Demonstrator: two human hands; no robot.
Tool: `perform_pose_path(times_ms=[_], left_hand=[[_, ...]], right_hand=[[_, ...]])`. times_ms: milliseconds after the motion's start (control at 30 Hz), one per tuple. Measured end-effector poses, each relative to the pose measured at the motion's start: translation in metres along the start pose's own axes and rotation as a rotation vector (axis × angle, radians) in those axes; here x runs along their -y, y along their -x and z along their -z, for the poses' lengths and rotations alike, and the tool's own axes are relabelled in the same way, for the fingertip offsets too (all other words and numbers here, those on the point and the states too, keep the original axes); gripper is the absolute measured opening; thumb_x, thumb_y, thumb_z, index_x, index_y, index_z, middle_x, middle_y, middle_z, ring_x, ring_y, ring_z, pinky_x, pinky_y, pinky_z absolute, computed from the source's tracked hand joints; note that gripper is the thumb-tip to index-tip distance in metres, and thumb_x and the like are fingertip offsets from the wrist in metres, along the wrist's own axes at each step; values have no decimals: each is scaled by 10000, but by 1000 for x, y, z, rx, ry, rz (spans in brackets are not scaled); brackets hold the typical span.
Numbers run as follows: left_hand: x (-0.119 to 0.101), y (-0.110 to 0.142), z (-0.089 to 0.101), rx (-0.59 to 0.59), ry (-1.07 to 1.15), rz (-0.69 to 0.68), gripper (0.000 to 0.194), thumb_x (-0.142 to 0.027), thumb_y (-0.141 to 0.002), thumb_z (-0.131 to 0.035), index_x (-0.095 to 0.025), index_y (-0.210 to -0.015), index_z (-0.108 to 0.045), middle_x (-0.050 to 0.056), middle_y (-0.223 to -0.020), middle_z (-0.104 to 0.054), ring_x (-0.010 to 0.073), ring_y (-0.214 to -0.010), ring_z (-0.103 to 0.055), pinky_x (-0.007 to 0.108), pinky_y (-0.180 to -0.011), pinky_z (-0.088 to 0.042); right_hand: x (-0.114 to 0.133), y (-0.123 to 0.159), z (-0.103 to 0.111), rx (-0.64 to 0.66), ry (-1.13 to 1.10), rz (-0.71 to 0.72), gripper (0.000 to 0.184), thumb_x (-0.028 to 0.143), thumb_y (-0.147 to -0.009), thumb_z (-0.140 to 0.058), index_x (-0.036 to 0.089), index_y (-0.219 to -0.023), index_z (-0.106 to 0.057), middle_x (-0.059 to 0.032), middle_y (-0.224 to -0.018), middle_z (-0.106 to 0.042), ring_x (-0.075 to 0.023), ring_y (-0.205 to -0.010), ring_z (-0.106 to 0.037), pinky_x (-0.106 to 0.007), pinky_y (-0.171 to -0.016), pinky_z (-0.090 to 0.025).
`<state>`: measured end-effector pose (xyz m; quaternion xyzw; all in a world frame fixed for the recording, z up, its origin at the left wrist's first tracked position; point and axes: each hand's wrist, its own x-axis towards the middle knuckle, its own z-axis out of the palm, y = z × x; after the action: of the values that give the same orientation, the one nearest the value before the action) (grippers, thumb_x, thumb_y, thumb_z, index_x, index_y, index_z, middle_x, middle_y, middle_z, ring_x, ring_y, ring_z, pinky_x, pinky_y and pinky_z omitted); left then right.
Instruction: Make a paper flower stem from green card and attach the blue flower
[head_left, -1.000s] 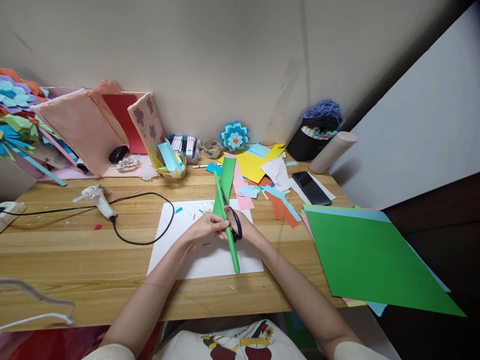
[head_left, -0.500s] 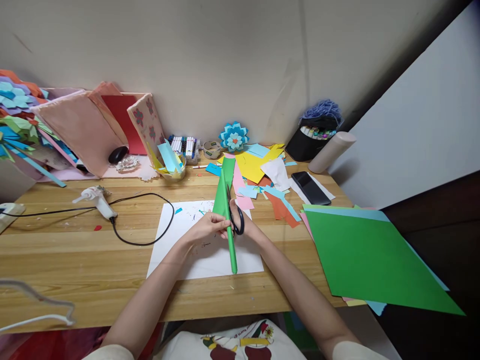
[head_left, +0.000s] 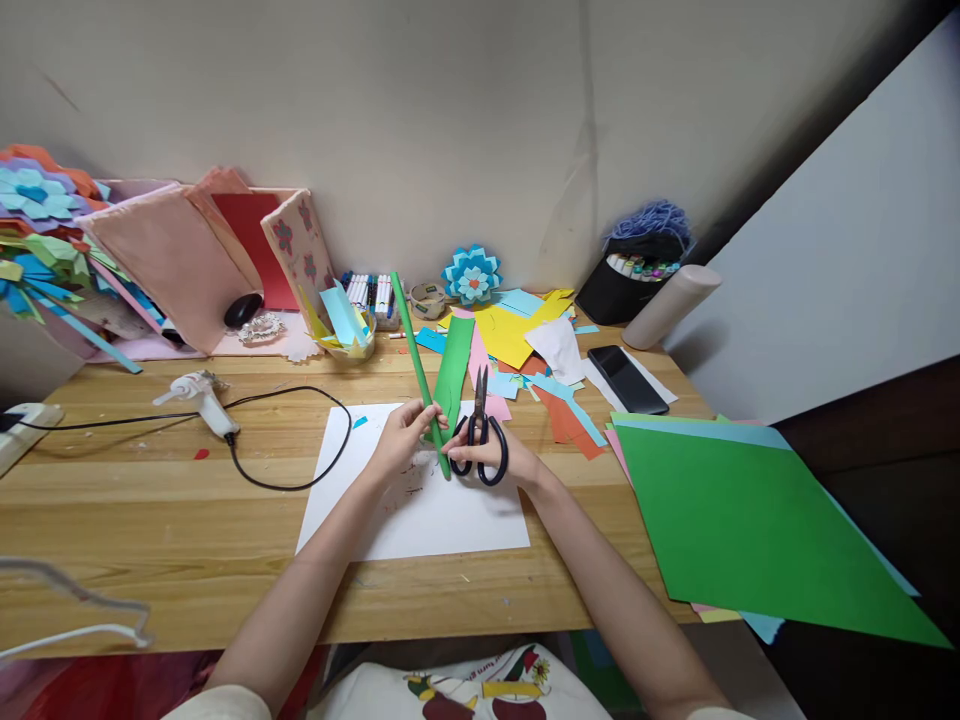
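Observation:
A thin green rolled-paper tube (head_left: 413, 345) tilts up and to the left, with my left hand (head_left: 407, 432) closed around its lower part. Black-handled scissors (head_left: 480, 400) sit in my right hand (head_left: 502, 455), blades pointing away from me and nearly together. The fingertips of that hand are close to the tube's near end; whether they touch it I cannot tell. Behind both hands lies a green paper strip (head_left: 454, 360). Under them is a white sheet (head_left: 360, 510) with small marks and scraps on it.
Coloured paper scraps (head_left: 510, 335) and a blue paper flower (head_left: 471, 275) lie at the back. On the right are a phone (head_left: 627, 378) and stacked green paper (head_left: 757, 530). A glue gun (head_left: 201, 400) with its looping cord rests at left, near a scrap-filled bowl (head_left: 351, 340).
The tube has moved away from me and swung leftward, so less of it sticks out below my left hand. The scissors have come off the tube's side and turned more face-up.

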<state>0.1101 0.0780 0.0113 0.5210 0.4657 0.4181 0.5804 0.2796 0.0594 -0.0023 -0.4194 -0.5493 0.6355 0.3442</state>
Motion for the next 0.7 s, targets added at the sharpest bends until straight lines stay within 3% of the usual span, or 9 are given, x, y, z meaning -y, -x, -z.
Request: perform_pose_path(times_ms=[233,467,700], left_hand=[[2,-2,2,-4,183,-1,353,-485,-751,-525,-155,-879,-533,85,-880,-672,167,-756,-633,296,-724,-470],[1,-3,2,-42,177,-8,345,-490,-760,-514,-161,-861,-528,89,-881,-679,177,-800,-633,316,-766,-463],[1,-2,2,88,64,56,366,-411,-646,-665,-145,-896,-638,72,-898,-668,178,-830,-609,292,-768,-464]], right_hand=[[0,1,-2,-109,98,16,338,368,-550,-731,140,-718,-547,-10,-658,-604,-126,-585,-556,-241,-553,-433],[-3,1,-1,-106,111,32,317,390,-602,-699,133,-736,-570,-23,-694,-594,-127,-620,-548,-235,-564,-425],[0,1,-1,-144,-30,48,319,411,-624,-685,135,-703,-547,13,-576,-550,-102,-535,-515,-225,-539,-406]])
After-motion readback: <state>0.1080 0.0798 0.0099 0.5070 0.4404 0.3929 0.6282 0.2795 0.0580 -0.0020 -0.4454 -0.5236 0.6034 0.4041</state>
